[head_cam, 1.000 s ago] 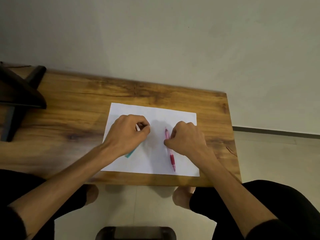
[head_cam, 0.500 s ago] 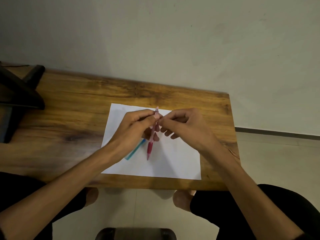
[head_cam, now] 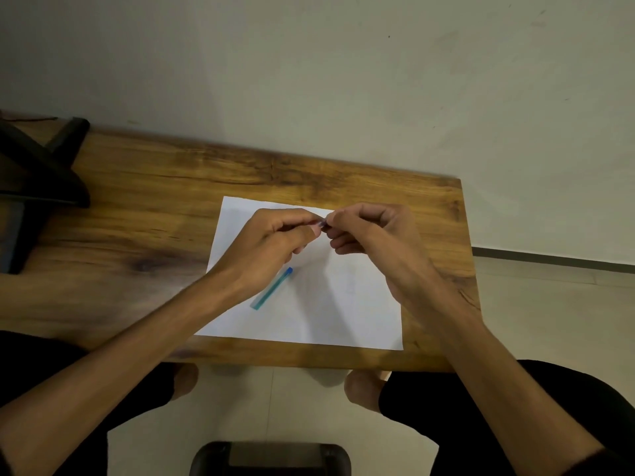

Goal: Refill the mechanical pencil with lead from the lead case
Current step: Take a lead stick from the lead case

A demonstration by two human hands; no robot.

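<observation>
My left hand (head_cam: 275, 242) — raised, fingers curled, thumb and forefinger pinched together. My right hand (head_cam: 374, 235) — raised opposite, same pinch, fingertips (head_cam: 331, 223) meeting the left's. Both forearms bare, angling inward from the lower corners.

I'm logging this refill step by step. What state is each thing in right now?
left hand: raised above the paper, fingers pinched at a small dark piece where the hands meet.
right hand: raised, fingers pinched at the same spot.
mechanical pencil: mostly hidden by the hands; cannot tell if its cap is off.
lead case: lying flat on the paper, untouched.
paper: flat on the table.
</observation>
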